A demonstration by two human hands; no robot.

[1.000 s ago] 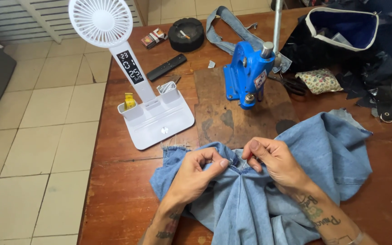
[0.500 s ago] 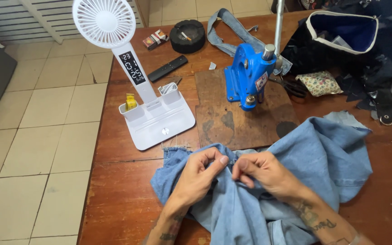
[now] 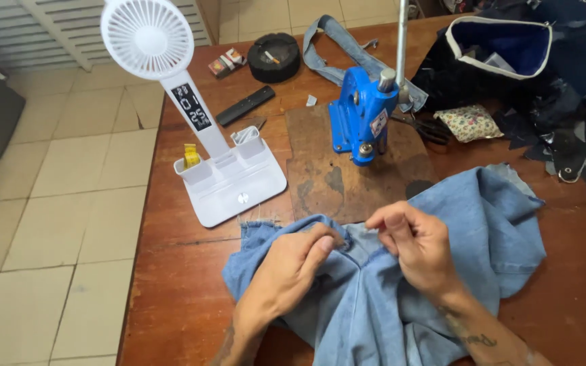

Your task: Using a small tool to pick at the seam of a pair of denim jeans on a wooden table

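Denim garment (image 3: pixel 401 298) at the tabletop's near edge, pinched by left hand (image 3: pixel 291 271) and right hand (image 3: pixel 420 247); positioning under blue press (image 3: pixel 361 122) calls for alignment.

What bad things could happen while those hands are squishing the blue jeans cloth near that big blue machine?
The denim garment is bunched right up against the blue hand press, so a fold might catch under it. Both the left hand and right hand pinch the same small spot, so the cloth could slip from the fingers. The denim's frayed edge lies close to the white desk fan and might nudge its cups.
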